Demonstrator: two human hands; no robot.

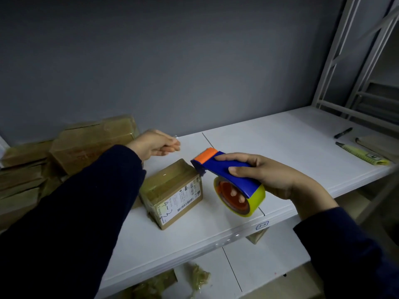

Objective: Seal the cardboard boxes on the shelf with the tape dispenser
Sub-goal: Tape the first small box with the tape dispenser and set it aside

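Nearest, on the lower shelf, tape scraps (198,275) are lying crumpled. Above them, over the front of the shelf (291,152), the right grip (265,175) is clamping round the dispenser (228,171), thumb along the blue handle and fingertips showing through the roll's core. Its orange cutter end is hanging just beside the box's upper right edge; whether it is touching is hard to judge.

The box (172,190) is sitting on the shelf between the two arms, label facing front, with glossy tape already lying across its top. Beyond it the left grip (155,143) is hovering with fingers curled in. Something clear is glinting at the fingertips, but I cannot tell whether they are pinching a tape end. Further left, more boxes (90,141) are sitting stacked by the wall, and far right two pens (362,156) are lying.

My reading is that this box's strip is being finished or cut. The next move is probably calling for pressing the loose end down, then pulling another box from the stack.
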